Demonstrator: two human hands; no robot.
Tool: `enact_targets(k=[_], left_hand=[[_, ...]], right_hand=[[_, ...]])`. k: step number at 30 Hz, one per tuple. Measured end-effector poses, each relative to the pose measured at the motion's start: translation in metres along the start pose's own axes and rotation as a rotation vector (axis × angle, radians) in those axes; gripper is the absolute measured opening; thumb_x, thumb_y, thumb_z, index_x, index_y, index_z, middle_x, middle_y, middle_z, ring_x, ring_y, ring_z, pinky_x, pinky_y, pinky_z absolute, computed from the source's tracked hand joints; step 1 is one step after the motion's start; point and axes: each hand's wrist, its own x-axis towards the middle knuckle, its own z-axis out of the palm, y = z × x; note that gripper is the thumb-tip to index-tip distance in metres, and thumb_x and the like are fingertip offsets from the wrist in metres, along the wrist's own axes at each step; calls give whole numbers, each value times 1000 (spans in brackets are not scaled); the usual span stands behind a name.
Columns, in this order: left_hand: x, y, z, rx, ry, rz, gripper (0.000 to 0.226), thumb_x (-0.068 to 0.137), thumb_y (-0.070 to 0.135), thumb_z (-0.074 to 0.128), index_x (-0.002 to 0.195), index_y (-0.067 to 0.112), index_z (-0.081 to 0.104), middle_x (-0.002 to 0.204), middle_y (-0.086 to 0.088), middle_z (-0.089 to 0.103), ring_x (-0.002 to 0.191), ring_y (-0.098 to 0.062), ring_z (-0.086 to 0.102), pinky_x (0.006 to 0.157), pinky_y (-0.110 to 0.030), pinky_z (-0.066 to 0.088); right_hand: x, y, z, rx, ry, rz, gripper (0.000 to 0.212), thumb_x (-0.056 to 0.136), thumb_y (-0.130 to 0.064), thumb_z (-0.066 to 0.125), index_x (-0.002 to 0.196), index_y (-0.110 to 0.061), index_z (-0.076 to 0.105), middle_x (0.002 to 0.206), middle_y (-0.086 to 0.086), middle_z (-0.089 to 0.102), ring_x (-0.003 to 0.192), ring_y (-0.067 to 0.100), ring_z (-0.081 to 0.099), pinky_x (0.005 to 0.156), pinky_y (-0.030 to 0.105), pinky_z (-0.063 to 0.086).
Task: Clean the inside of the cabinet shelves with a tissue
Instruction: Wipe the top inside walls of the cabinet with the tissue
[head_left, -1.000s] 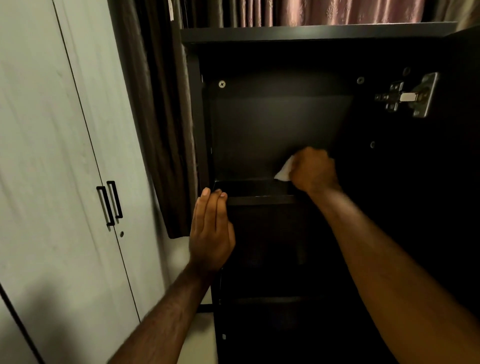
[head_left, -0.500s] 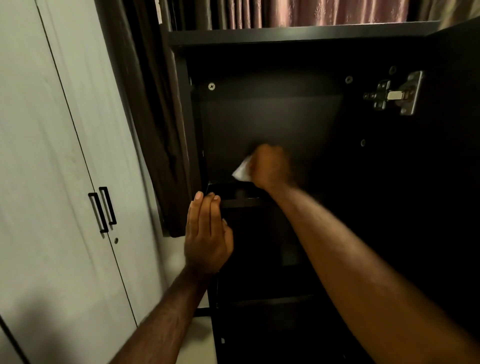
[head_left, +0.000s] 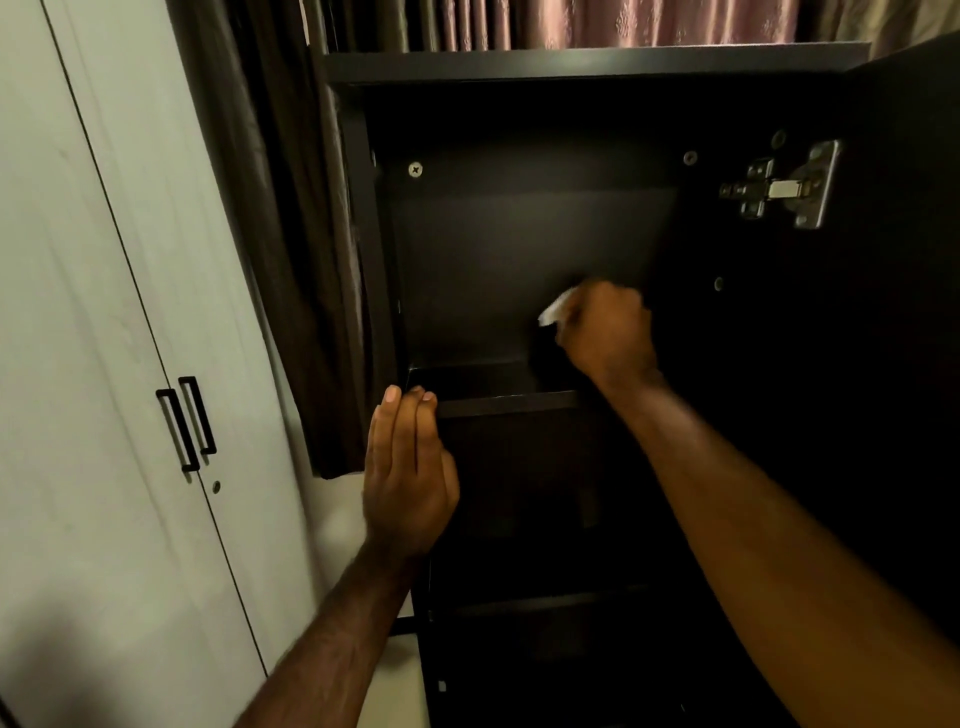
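Tissue (head_left: 555, 312) — white, crumpled | gripped in right hand (head_left: 605, 332) | inside cabinet (head_left: 519, 270)

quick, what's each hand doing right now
Left hand: open, fingers straight, holding nothing.
Right hand: closed around the tissue.

Cabinet (head_left: 597, 67), 12 to 4 o'clock. Shelf (head_left: 509, 402) inside, centre. Right hand (head_left: 608, 332) in the compartment above the shelf, holding tissue (head_left: 553, 312) at the hand's 10 o'clock. Left hand (head_left: 408, 478) before the shelf's left end, 7 o'clock. Hinge (head_left: 784, 187), 2 o'clock. Curtain (head_left: 280, 260), 10 o'clock, between cabinet and wardrobe (head_left: 104, 364), 9 o'clock.
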Motion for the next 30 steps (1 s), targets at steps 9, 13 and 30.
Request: enact_targets(k=[9,13,30], left_hand=[[0,0,-3,-25,-19,-17,64,81,5,65,139,-2,41,140,-19,47,144,-33,29,116,-50,33],[1,0,-4,-28,-19,-2,64,81,6,65,140,-3,41,140,-20,47,144,-33,28,115,-50,34],[-2,-3,0,-15,0,22,67,81,-4,63,143,-1,36,143,-17,41,145,-32,27,116,-51,34]], right_hand=[[14,46,-13,-7,130,288,76,85,-22,74,141,9,34,142,27,41,130,38,46,110,36,36],[15,26,-12,83,98,168,46,80,-11,74,121,-1,55,124,22,57,111,37,60,91,39,52],[-6,-63,38,253,-60,-372,21,79,-7,61,94,-18,72,96,8,71,90,26,69,83,37,57]])
